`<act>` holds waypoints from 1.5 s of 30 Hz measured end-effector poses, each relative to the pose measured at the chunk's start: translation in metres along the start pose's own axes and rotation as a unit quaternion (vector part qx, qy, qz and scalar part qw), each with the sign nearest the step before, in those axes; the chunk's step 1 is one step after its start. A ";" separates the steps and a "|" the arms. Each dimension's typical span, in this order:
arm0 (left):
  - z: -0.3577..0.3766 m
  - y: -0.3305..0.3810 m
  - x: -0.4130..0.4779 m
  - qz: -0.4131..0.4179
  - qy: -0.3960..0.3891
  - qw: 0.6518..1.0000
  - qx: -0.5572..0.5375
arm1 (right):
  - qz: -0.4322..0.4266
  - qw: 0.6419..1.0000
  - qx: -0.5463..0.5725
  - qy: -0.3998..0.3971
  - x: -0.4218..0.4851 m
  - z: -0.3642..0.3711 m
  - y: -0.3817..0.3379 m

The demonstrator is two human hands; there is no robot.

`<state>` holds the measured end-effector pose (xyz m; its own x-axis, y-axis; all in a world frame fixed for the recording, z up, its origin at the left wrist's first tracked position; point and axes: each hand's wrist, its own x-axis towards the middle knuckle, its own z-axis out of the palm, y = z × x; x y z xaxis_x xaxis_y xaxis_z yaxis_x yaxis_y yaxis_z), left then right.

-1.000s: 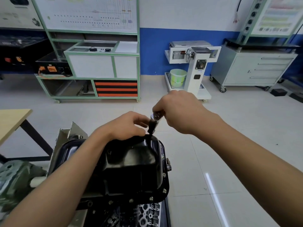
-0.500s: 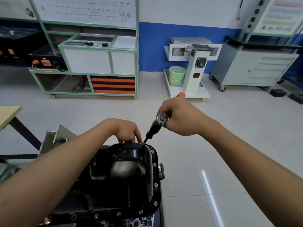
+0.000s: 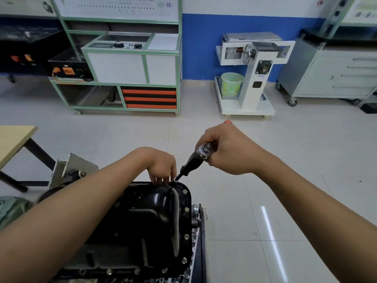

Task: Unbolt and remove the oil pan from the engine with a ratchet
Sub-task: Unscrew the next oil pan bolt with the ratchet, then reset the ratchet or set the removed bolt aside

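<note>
A glossy black oil pan (image 3: pixel 149 225) sits bolted on the upturned engine (image 3: pixel 191 270) at the bottom centre, with silver bolts along its right and near flanges. My right hand (image 3: pixel 228 152) grips a ratchet (image 3: pixel 201 153) whose black socket extension slants down-left to the pan's far right corner. An orange handle tip shows above the knuckles. My left hand (image 3: pixel 161 166) reaches over the pan's far edge, fingertips down beside the socket tip; what they touch is hidden.
A wooden table corner (image 3: pixel 14 139) stands at left, a grey metal bracket (image 3: pixel 69 168) behind the engine. Across the tiled floor are a green-framed trainer bench (image 3: pixel 130 64), a white engine stand (image 3: pixel 253 78) with a green bucket, and a grey drawer cabinet (image 3: pixel 334 74).
The view has shifted so the pan sits lower. The ratchet went from nearly upright to slanted, my right hand rising to the right. My left hand moved from the pan's top to its far edge.
</note>
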<state>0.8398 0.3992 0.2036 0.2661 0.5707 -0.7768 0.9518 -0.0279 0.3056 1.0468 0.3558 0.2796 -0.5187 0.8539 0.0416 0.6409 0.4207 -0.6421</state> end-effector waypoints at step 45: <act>-0.009 -0.312 -0.224 0.025 0.373 0.924 -0.086 | 0.076 0.928 0.311 0.189 0.149 0.127 -0.241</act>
<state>0.4813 0.2877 0.2876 0.0686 0.9805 -0.1843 0.8859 0.0251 0.4633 0.7428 0.3429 0.3435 -0.1376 0.9850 0.1038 0.1788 0.1278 -0.9756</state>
